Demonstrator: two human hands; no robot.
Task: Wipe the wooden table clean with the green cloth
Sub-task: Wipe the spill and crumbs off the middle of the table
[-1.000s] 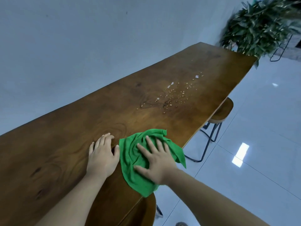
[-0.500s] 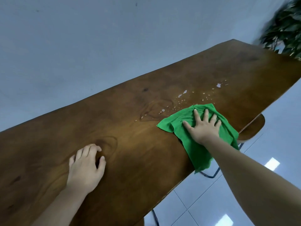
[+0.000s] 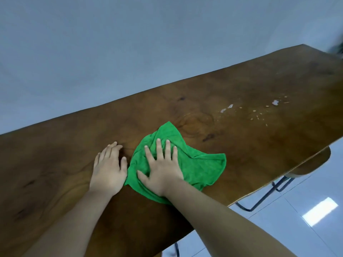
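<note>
The long wooden table [image 3: 259,138] runs from lower left to upper right. A crumpled green cloth [image 3: 200,166] lies on it near the front edge. My right hand [image 3: 162,169] presses flat on the cloth's left part, fingers spread. Flat on the bare wood just left of the cloth rests my left hand [image 3: 109,167], its thumb touching the cloth's edge. Pale crumbs and small white scraps [image 3: 259,112] are scattered on the wood to the upper right of the cloth.
A grey wall stands behind the table's far edge. A round wooden stool [image 3: 311,167] on black metal legs sits under the front edge at the right. White glossy floor tiles [image 3: 297,229] lie below on the right.
My right hand has dragged the cloth back toward me and to the left, off the crumb patch, ending beside my left hand. Fewer crumbs show where the cloth passed.
</note>
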